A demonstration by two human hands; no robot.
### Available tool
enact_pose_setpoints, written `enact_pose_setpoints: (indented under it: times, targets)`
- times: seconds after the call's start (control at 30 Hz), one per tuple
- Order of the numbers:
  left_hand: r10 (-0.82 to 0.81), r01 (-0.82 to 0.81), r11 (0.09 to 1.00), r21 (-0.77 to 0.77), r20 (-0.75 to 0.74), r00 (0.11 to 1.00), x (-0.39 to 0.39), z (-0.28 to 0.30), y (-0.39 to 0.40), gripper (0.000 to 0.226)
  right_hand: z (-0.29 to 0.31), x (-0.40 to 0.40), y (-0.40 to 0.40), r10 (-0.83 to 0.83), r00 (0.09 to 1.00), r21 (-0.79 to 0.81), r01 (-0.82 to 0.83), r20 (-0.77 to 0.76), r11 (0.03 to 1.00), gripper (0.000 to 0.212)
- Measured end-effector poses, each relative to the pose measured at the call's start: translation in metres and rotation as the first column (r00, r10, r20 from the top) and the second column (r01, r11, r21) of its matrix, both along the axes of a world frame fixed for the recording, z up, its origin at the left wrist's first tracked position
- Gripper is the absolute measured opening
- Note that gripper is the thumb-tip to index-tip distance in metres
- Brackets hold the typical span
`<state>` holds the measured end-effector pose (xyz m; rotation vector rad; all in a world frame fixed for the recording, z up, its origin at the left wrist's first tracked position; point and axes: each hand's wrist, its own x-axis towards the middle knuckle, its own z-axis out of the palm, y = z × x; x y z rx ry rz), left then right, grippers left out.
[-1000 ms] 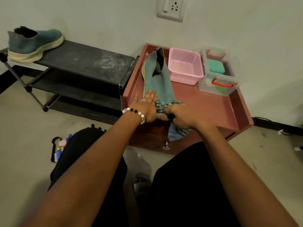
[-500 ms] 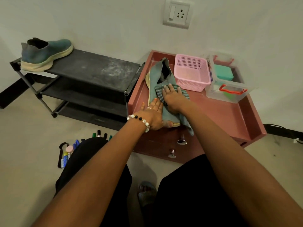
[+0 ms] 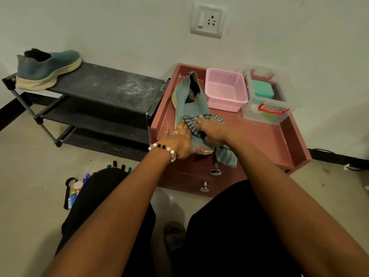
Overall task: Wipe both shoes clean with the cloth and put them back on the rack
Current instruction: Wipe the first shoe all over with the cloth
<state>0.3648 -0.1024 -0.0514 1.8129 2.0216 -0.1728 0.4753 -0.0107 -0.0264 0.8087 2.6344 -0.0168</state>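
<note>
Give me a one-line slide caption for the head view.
Right hand wipes shoe with cloth; left hand steadies it.

wall (image 3: 99, 27) — white, socket (image 3: 207, 20) | floor (image 3: 26, 166) — beige | cabinet (image 3: 279, 140) — red

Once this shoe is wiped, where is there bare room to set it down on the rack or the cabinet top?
The rack top shelf is bare from the other shoe to its right end. The cabinet top is bare right of the hands, in front of the clear box. The back is crowded: pink basket and box, side by side.
</note>
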Motion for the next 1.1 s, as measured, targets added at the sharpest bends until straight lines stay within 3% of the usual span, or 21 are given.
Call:
enact_pose_setpoints:
  times: [0.13,0.2,0.27,0.33,0.43,0.53,0.63,0.7,0.77,0.8,0.93,1.0,1.1]
  targets:
    - [-0.031,0.031,1.0,0.005,-0.009,0.999,-0.002,-0.001,-0.002,0.095,0.009,0.027,-0.028,-0.128,0.971,-0.127,0.104,-0.203,0.987,0.034]
    - [-0.048,0.048,0.999,0.008,0.002,0.999,-0.006,0.001,-0.003,0.098,0.015,0.045,-0.04,-0.244,0.909,-0.327,0.13,-0.337,0.936,0.038]
    - [-0.071,0.071,0.997,0.012,0.009,0.997,-0.011,0.003,-0.001,0.099,0.022,0.063,-0.053,-0.469,0.759,-0.586,0.144,-0.453,0.798,0.055]
    - [-0.08,0.08,0.997,-0.004,0.013,0.997,-0.012,0.009,-0.001,0.101,0.026,0.072,-0.059,-0.658,0.537,-0.712,0.142,-0.528,0.687,0.057]
    - [-0.052,0.052,0.998,-0.041,-0.004,0.999,-0.013,0.016,-0.004,0.1,0.023,0.071,-0.057,-0.757,0.264,-0.732,0.205,-0.598,0.65,0.044]
    - [0.03,-0.03,0.999,-0.021,0.001,1.0,-0.017,0.027,-0.01,0.085,0.015,0.065,-0.041,-0.724,0.101,-0.641,0.392,-0.682,0.659,0.035]
    - [0.169,-0.161,0.947,0.278,-0.007,0.986,-0.005,0.034,-0.02,0.05,0.015,0.059,-0.032,-0.734,-0.042,-0.648,0.505,-0.678,0.57,0.034]
    - [0.316,-0.277,0.807,0.522,0.015,0.949,0.011,0.034,-0.028,0.042,0.016,0.054,-0.031,-0.737,-0.118,-0.672,0.524,-0.666,0.523,0.032]
    - [0.428,-0.371,0.677,0.635,0.069,0.901,0.023,0.03,-0.03,0.036,0.017,0.051,-0.032,-0.736,-0.152,-0.683,0.53,-0.659,0.502,0.028]
    - [0.463,-0.42,0.655,0.628,0.105,0.88,0.027,0.029,-0.031,0.035,0.016,0.05,-0.032,-0.737,-0.152,-0.682,0.534,-0.658,0.499,0.027]
    - [0.586,-0.649,0.68,0.341,0.281,0.76,0.032,0.023,-0.033,0.05,0.016,0.05,-0.032,-0.756,-0.121,-0.679,0.546,-0.644,0.491,0.029]
    - [0.592,-0.69,0.67,0.274,0.363,0.719,0.032,0.019,-0.034,0.052,0.016,0.051,-0.032,-0.766,-0.101,-0.681,0.542,-0.634,0.492,0.027]
    - [0.559,-0.617,0.736,0.278,0.264,0.786,0.023,0.018,-0.032,0.037,0.017,0.052,-0.035,-0.773,-0.052,-0.665,0.549,-0.632,0.506,0.019]
